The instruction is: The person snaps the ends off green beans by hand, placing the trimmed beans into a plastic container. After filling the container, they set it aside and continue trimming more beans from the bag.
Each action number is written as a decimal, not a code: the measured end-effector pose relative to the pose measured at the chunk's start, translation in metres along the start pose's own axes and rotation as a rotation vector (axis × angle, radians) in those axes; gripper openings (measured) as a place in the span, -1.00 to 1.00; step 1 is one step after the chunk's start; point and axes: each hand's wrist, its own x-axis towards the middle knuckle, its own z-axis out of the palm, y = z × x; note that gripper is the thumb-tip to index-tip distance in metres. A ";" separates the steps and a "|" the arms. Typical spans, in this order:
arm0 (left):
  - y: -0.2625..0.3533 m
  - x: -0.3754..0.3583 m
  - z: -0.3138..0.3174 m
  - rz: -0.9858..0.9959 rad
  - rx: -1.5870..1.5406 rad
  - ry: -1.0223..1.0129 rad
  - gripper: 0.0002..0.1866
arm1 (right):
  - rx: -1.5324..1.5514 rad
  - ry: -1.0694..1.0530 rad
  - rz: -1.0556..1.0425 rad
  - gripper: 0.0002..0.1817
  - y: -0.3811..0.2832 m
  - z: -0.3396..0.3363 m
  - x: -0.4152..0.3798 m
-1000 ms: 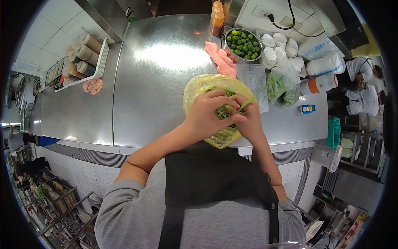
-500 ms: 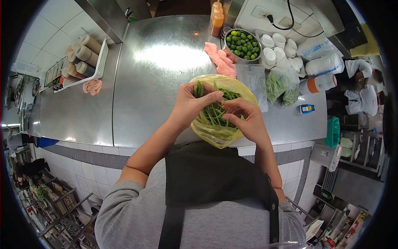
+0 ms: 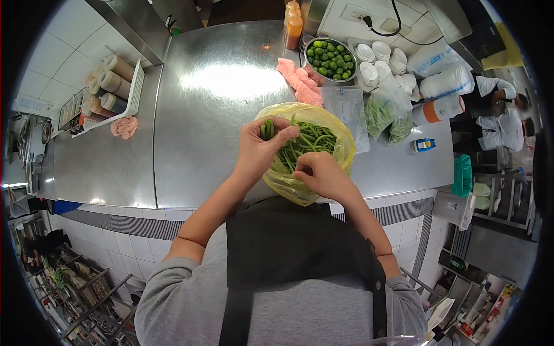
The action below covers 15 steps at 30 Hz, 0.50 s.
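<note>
Long green beans fill an open yellow plastic bag at the steel counter's front edge. My left hand is at the bag's left side, its fingers wrapped round several green bean pieces, with a bean tip at thumb and forefinger. Over the lower part of the bag, my right hand has its thumb and fingers pinched together; what they hold, if anything, is too small to tell.
Behind the bag lie a pink cloth and a bowl of limes. White cups, bagged greens and a blue-white item are right. Bottles stand in a white basket left. Two people are far right.
My right hand has moved down and left, away from my left hand, and its fingers have closed to a pinch. The view has shifted slightly.
</note>
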 end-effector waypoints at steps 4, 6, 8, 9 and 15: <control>0.011 0.002 0.000 -0.015 0.006 -0.077 -0.83 | -0.108 0.098 0.207 -0.72 0.013 -0.001 0.005; 0.014 0.001 -0.001 -0.087 -0.077 -0.096 -0.82 | -0.007 0.188 0.344 -0.67 0.016 -0.012 0.010; 0.004 0.005 -0.009 -0.320 -0.580 -0.251 -0.77 | 0.002 0.277 0.276 -0.69 0.023 -0.016 0.012; 0.002 0.005 -0.011 -0.324 -0.581 -0.253 -0.77 | 0.006 0.368 0.207 -0.71 0.027 -0.017 0.011; -0.002 0.004 -0.032 -0.542 -0.998 -0.187 -0.75 | -0.043 0.027 0.108 -0.78 0.026 0.009 0.005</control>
